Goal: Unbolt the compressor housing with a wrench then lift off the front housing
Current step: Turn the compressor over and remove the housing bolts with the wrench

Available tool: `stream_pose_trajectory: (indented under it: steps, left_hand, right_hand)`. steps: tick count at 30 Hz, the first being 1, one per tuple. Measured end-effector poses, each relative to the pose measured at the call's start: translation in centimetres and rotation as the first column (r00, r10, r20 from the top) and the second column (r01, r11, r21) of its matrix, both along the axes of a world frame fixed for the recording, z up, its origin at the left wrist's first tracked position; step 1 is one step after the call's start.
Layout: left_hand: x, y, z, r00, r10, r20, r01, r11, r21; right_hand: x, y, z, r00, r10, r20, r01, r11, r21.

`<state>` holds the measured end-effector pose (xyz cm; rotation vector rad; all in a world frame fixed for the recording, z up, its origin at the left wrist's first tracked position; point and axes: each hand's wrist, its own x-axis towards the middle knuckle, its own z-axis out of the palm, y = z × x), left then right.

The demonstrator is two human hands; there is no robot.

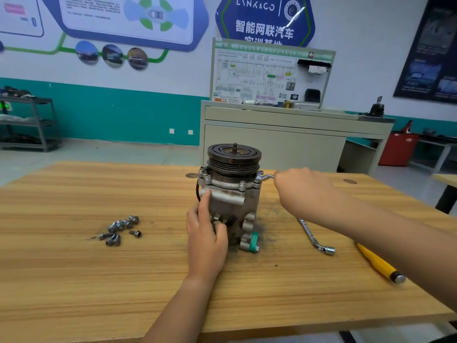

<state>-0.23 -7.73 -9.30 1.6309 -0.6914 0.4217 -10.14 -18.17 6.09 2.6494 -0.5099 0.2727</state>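
Grimy compressor [232, 196] stands pulley-up mid-frame on the bench [74, 280], close to its far edge. Left hand [206, 236] fingers hug its body, right hand [304, 191] fingers clamp the wrench [265, 177]. Bare wood lower left.

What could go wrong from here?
1. The compressor stands upright on its end, steadied by the left hand alone; a hard pull by the right hand on the wrench could tip it.
2. The wrench could slip, sending knuckles into the pulley.
3. The loose bolts lie uncontained on the table and may roll away.
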Motion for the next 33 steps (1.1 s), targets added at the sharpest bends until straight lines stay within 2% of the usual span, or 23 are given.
stream_pose_trajectory:
  steps: [7,13,18,22,27,30,33]
  left_hand:
    - [0.1,0.0,0.1,1.0,0.002,-0.005,-0.002,1.0,-0.01]
    - [0.1,-0.1,0.0,1.0,0.005,-0.012,-0.005,1.0,-0.003]
    - [0.1,-0.1,0.0,1.0,-0.001,-0.027,0.0,1.0,-0.013]
    - [0.0,0.1,0.2,1.0,-0.015,-0.027,0.014,1.0,-0.012]
    - [0.0,0.1,0.3,0.999,-0.012,-0.03,0.011,1.0,-0.017]
    - [0.0,0.1,0.3,1.0,-0.01,-0.022,0.01,1.0,-0.012]
    - [0.0,0.0,0.4,0.999,-0.011,-0.03,0.011,1.0,-0.012]
  right_hand:
    - [-0.1,1.3,0.6,0.989,0.033,-0.145,-0.06,0.98,-0.192]
    - [0.5,1.2,1.7,0.968,0.018,-0.252,-0.083,0.965,-0.25]
    - [1.3,1.5,1.0,0.982,-0.054,-0.181,0.019,0.982,-0.186]
    - [1.0,0.7,1.0,0.982,-0.035,-0.185,0.001,0.984,-0.177]
    - [1.3,-1.5,1.0,0.971,-0.026,-0.24,-0.05,0.95,-0.307]
    - [3.0,-2.9,1.0,0.983,0.021,-0.18,-0.074,0.952,-0.296]
    - [4.7,-4.3,0.0,0.987,0.154,-0.046,-0.16,0.959,-0.236]
